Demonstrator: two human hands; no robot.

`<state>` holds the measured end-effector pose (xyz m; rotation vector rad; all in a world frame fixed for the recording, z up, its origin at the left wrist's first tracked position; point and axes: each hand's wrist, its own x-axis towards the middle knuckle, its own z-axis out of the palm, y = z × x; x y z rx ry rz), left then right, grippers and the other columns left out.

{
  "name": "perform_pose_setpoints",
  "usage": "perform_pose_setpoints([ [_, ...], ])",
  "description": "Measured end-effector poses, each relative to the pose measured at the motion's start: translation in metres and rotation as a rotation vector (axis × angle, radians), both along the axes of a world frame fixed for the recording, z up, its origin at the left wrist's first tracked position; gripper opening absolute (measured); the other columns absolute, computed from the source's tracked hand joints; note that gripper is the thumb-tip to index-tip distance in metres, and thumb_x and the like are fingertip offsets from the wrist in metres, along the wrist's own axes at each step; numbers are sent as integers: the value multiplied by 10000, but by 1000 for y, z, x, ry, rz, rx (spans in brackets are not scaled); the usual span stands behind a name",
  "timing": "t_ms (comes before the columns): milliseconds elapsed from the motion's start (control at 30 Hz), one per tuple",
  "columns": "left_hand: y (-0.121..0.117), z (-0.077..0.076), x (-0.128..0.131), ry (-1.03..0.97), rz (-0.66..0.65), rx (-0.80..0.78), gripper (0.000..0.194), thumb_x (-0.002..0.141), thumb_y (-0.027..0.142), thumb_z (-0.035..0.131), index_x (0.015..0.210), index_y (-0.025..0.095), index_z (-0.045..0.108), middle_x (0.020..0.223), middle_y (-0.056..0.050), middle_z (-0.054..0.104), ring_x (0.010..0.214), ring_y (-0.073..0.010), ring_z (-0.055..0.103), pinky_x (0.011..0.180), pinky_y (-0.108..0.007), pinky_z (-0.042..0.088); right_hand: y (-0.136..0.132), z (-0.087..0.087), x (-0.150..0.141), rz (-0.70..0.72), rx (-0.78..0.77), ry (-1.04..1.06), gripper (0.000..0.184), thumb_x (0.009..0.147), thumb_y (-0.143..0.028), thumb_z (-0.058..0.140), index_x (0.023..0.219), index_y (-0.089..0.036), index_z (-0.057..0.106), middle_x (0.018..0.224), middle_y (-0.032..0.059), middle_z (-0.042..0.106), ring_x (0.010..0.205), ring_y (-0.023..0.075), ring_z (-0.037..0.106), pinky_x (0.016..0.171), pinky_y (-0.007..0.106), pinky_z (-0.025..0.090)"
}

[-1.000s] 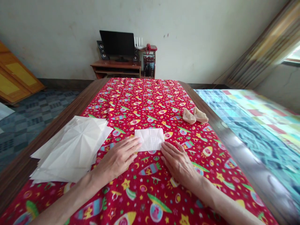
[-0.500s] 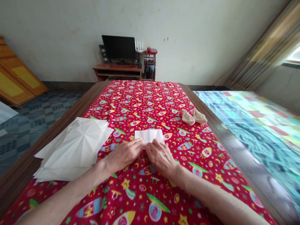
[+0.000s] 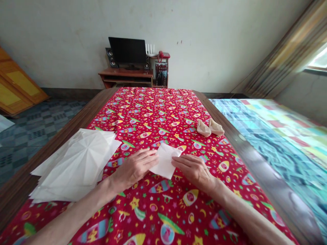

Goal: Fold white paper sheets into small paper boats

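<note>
A small white folded paper (image 3: 165, 162) lies on the red patterned cloth in front of me, turned so that one corner points toward me. My left hand (image 3: 136, 167) grips its left edge, the fingers closed together and the thumb hidden beneath them. At the opposite edge, my right hand (image 3: 195, 169) holds the paper between bent fingers and a thumb that is mostly out of sight. To the left of my left hand is a stack of creased white paper sheets (image 3: 76, 163). Two folded paper shapes (image 3: 203, 128) sit side by side beyond my right hand.
The cloth (image 3: 163, 211) covers the middle of a long brown wooden table (image 3: 222, 112). Past its far end stand a small desk (image 3: 125, 72) with a monitor (image 3: 127, 51), and a red telephone (image 3: 164, 54). A bed (image 3: 268, 136) is on the right, a wooden cabinet (image 3: 20, 81) on the left.
The paper has turned from square-on to cornerwise and shows more of its surface. My hands have moved apart to its two sides. The view has shifted slightly.
</note>
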<state>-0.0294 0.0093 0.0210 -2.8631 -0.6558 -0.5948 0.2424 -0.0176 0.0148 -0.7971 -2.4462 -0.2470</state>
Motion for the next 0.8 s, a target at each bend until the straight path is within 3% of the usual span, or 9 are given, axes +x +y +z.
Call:
perform_pose_setpoints([
  [133, -26, -2, 9, -25, -43, 58, 257, 919, 98, 442, 1100, 128, 622, 1133, -78, 670, 1125, -195, 570, 972, -352, 480, -13, -6, 13, 0, -56, -23, 257, 958, -158, 398, 1114, -154, 602, 1110, 97, 682, 957, 193, 633, 768, 327, 546],
  [233, -35, -8, 14, -47, -62, -26, 271, 911, 104, 443, 1121, 121, 613, 1135, -84, 666, 1125, -203, 566, 960, -353, 489, -24, -9, 15, -30, -108, -76, 248, 951, -161, 412, 1111, -151, 601, 1148, 112, 660, 976, 204, 616, 775, 341, 533],
  [400, -25, -14, 15, -35, 5, -290, 433, 898, 157, 462, 1331, 153, 467, 1305, -90, 563, 1218, -201, 483, 1033, -361, 434, -32, -7, 10, -89, -121, -95, 233, 948, -186, 439, 1109, -155, 603, 1136, 120, 659, 976, 215, 601, 761, 371, 505],
  [533, -14, -14, 18, -90, -27, -349, 304, 922, 266, 492, 1200, 184, 581, 1202, -72, 620, 1100, -200, 537, 961, -341, 469, -36, -8, 7, -121, -198, -3, 223, 950, -155, 414, 1045, -151, 616, 1020, 107, 678, 927, 190, 590, 772, 338, 498],
  [667, -9, -17, 21, -251, -29, -386, 203, 928, 232, 491, 1033, 188, 660, 1042, -50, 675, 982, -172, 577, 864, -293, 497, -40, -10, 6, -181, -289, 78, 211, 932, -143, 425, 962, -172, 632, 948, 93, 653, 882, 180, 574, 750, 310, 484],
  [800, -3, -24, 26, -377, 73, -498, 146, 904, 229, 541, 910, 187, 680, 923, -28, 683, 862, -145, 618, 787, -254, 510, -37, -8, 2, -284, -471, 188, 178, 929, -223, 471, 846, -186, 624, 820, 41, 622, 755, 143, 556, 669, 253, 435],
])
